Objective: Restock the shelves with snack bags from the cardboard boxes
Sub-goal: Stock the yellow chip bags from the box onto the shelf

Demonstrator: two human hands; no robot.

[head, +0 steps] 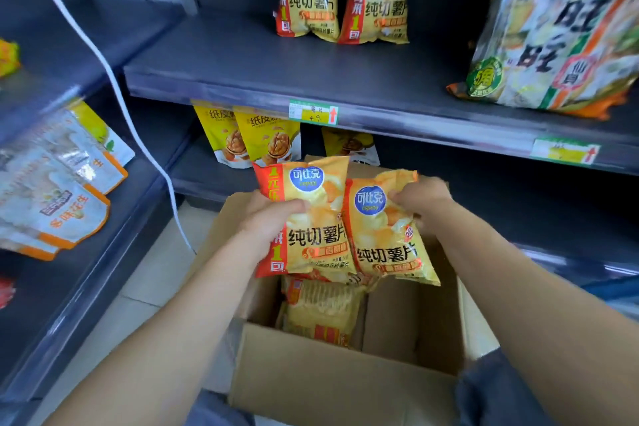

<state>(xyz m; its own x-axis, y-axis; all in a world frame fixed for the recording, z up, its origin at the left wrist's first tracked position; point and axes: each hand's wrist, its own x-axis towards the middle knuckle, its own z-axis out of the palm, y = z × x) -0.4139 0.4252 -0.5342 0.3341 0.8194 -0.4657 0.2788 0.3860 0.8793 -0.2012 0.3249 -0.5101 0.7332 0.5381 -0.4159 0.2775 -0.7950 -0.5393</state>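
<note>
The left hand (273,218) grips the left chip bag (313,239) at its left edge, and the right hand (423,199) pinches the right chip bag (387,252) at its top corner. Both bags hang just above the open cardboard box (328,377), overlapping each other, probably taken together to fill the shelf (242,69) beyond, where matching bags (307,0) already stand upright.
</note>
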